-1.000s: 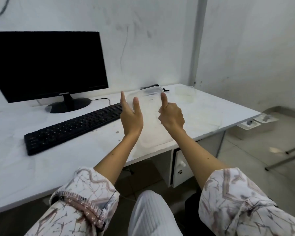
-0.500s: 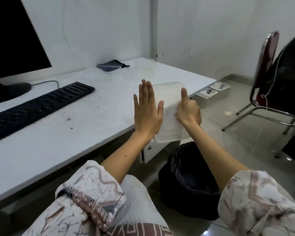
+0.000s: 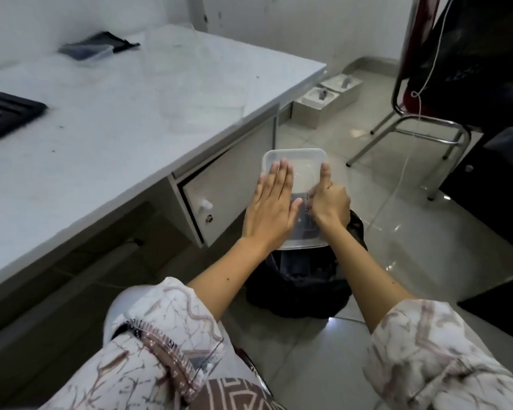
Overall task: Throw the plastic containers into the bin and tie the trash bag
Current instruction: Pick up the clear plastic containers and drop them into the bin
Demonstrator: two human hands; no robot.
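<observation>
A clear rectangular plastic container (image 3: 302,170) is held in the air just above the bin with its black trash bag (image 3: 305,279) on the floor. My left hand (image 3: 271,208) lies flat against its left side, fingers straight. My right hand (image 3: 329,204) grips its right edge, fingers curled and thumb up along the rim. More clear containers (image 3: 202,110) lie on the white desk (image 3: 116,137) near its right corner, hard to make out. Another container (image 3: 85,51) sits at the back on a dark cloth.
A desk drawer cabinet (image 3: 219,196) stands just left of the bin. A black keyboard (image 3: 6,113) lies at the desk's left. A red metal-framed chair (image 3: 427,113) draped with dark cloth stands to the right. White boxes (image 3: 326,99) sit on the tiled floor.
Both hands carried the container from over the desk rightward and down to above the bin. The view swung right and down, away from the monitor.
</observation>
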